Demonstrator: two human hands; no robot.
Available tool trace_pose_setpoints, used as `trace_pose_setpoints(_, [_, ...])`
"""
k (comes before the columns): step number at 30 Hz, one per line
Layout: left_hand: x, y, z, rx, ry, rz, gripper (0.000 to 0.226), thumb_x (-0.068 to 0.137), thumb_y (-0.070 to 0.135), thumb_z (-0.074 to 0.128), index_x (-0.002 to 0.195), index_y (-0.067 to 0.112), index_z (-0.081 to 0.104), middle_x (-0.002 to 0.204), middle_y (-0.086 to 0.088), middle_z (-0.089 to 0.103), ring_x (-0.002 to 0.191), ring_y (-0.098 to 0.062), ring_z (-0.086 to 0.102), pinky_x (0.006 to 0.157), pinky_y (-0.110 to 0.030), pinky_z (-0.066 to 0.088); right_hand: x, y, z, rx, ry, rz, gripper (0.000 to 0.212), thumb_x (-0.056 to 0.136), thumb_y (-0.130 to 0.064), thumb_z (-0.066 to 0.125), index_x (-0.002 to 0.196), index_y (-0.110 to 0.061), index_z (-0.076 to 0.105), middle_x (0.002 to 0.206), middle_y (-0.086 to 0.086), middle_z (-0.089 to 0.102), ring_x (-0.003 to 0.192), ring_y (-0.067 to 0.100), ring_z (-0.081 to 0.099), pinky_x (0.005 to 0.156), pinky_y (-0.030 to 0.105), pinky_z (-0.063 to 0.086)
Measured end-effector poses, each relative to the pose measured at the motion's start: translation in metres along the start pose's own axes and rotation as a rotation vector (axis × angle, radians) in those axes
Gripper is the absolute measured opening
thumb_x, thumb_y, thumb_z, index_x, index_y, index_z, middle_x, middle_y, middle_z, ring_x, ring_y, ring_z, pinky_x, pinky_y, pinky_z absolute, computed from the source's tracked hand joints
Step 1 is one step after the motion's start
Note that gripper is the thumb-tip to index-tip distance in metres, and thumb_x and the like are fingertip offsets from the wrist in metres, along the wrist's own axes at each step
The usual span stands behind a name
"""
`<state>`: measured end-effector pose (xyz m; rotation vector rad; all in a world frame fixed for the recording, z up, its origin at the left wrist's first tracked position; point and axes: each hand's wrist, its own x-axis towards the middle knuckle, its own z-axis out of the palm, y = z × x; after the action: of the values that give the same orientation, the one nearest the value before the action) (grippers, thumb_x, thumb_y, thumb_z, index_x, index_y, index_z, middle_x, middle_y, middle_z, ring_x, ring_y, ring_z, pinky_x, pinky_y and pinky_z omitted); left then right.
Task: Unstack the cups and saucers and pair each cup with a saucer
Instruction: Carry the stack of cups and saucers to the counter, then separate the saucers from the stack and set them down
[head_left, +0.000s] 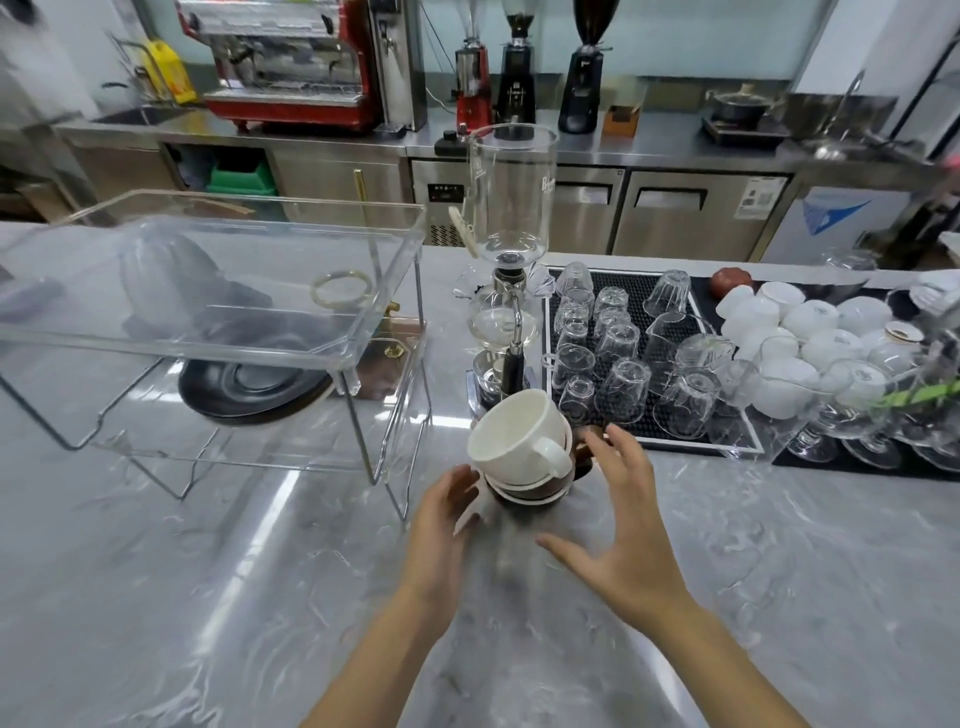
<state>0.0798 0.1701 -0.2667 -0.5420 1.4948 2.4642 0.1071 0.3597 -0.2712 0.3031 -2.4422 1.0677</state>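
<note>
Carefully now: hard, smooth, breakable white china cup (519, 436) tilted atop brown and white saucer stack (530, 488) on grey marble tabletop (208, 597). Left hand (441, 514) at 9 o'clock, right hand (623, 525) at 3 o'clock, both spread, gripping nothing. Best lifted by handle, slowly.

Café bar: red espresso machine (291, 62), coffee grinders (517, 67), siphon brewer (506, 270), upturned glasses (623, 353).
</note>
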Motion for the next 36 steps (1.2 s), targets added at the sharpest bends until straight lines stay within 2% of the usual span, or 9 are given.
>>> trace_pose_setpoints(3, [-0.017, 0.0, -0.016, 0.008, 0.019, -0.043, 0.031, 0.103, 0.02, 0.043, 0.117, 0.005, 0.067, 0.123, -0.014, 0.069, 0.119, -0.029, 0.061, 0.102, -0.041, 0.047, -0.017, -0.017, 0.0, 0.006, 0.068, 0.021, 0.079, 0.075, -0.045, 0.075, 0.143, -0.02, 0.043, 0.152, 0.002, 0.033, 0.146, 0.01, 0.026, 0.118, 0.019, 0.022])
trace_pose_setpoints(6, [-0.033, 0.005, -0.036, -0.026, 0.013, -0.103, 0.041, 0.102, 0.025, 0.041, 0.125, 0.0, 0.064, 0.125, -0.017, 0.07, 0.117, -0.032, 0.064, 0.101, -0.045, 0.049, -0.03, -0.037, 0.005, 0.015, 0.087, 0.028, 0.071, 0.077, -0.04, 0.073, 0.139, -0.02, 0.046, 0.145, 0.005, 0.041, 0.142, 0.01, 0.034, 0.116, 0.019, 0.026])
trace_pose_setpoints(12, [-0.06, 0.028, -0.08, -0.155, -0.012, -0.085, 0.056, 0.084, 0.038, 0.049, 0.122, 0.001, 0.066, 0.114, -0.016, 0.072, 0.105, -0.031, 0.067, 0.098, -0.048, 0.046, -0.047, -0.08, 0.032, 0.05, 0.03, 0.011, 0.058, 0.077, -0.033, 0.074, 0.129, -0.01, 0.06, 0.137, 0.008, 0.052, 0.135, 0.015, 0.046, 0.113, 0.023, 0.034])
trace_pose_setpoints(15, [-0.068, 0.042, -0.108, -0.198, -0.009, -0.039, 0.054, 0.085, 0.037, 0.048, 0.119, 0.001, 0.067, 0.111, -0.016, 0.072, 0.099, -0.031, 0.067, 0.097, -0.047, 0.045, -0.048, -0.102, 0.049, 0.081, -0.006, -0.007, 0.053, 0.078, -0.032, 0.075, 0.125, -0.012, 0.062, 0.133, 0.004, 0.055, 0.13, 0.011, 0.05, 0.109, 0.022, 0.039])
trace_pose_setpoints(19, [-0.074, 0.068, -0.146, -0.237, 0.021, 0.03, 0.046, 0.091, 0.035, 0.044, 0.115, 0.002, 0.067, 0.107, -0.015, 0.072, 0.098, -0.031, 0.066, 0.095, -0.046, 0.045, -0.044, -0.132, 0.077, 0.104, -0.046, -0.06, 0.046, 0.078, -0.027, 0.075, 0.12, -0.011, 0.065, 0.128, 0.006, 0.058, 0.127, 0.003, 0.051, 0.106, 0.016, 0.037])
trace_pose_setpoints(22, [-0.075, 0.091, -0.17, -0.247, 0.04, 0.073, 0.045, 0.101, 0.031, 0.036, 0.119, 0.002, 0.065, 0.107, -0.014, 0.072, 0.098, -0.031, 0.066, 0.094, -0.044, 0.046, -0.039, -0.152, 0.099, 0.131, -0.084, -0.074, 0.045, 0.078, -0.026, 0.076, 0.12, -0.011, 0.066, 0.127, 0.004, 0.059, 0.125, 0.005, 0.053, 0.106, 0.017, 0.038])
trace_pose_setpoints(28, [-0.065, 0.132, -0.198, -0.235, 0.053, 0.182, 0.044, 0.102, 0.031, 0.038, 0.123, 0.002, 0.064, 0.108, -0.013, 0.071, 0.103, -0.028, 0.065, 0.09, -0.041, 0.048, -0.014, -0.197, 0.132, 0.178, -0.143, -0.052, 0.042, 0.082, -0.029, 0.073, 0.122, -0.017, 0.065, 0.129, -0.002, 0.058, 0.127, 0.005, 0.051, 0.106, 0.013, 0.035])
trace_pose_setpoints(32, [-0.052, 0.152, -0.203, -0.21, 0.046, 0.251, 0.043, 0.102, 0.028, 0.037, 0.124, 0.003, 0.064, 0.111, -0.013, 0.071, 0.107, -0.027, 0.066, 0.091, -0.039, 0.048, 0.01, -0.218, 0.146, 0.206, -0.123, 0.0, 0.042, 0.084, -0.029, 0.071, 0.125, -0.023, 0.061, 0.134, -0.008, 0.055, 0.131, 0.0, 0.046, 0.107, 0.009, 0.03])
trace_pose_setpoints(36, [-0.036, 0.172, -0.2, -0.224, 0.009, 0.286, 0.041, 0.104, 0.026, 0.036, 0.124, 0.004, 0.064, 0.11, -0.011, 0.073, 0.108, -0.025, 0.067, 0.095, -0.039, 0.049, 0.039, -0.23, 0.157, 0.226, -0.062, 0.057, 0.04, 0.088, -0.028, 0.068, 0.127, -0.019, 0.061, 0.137, -0.006, 0.053, 0.135, 0.0, 0.041, 0.109, 0.009, 0.029])
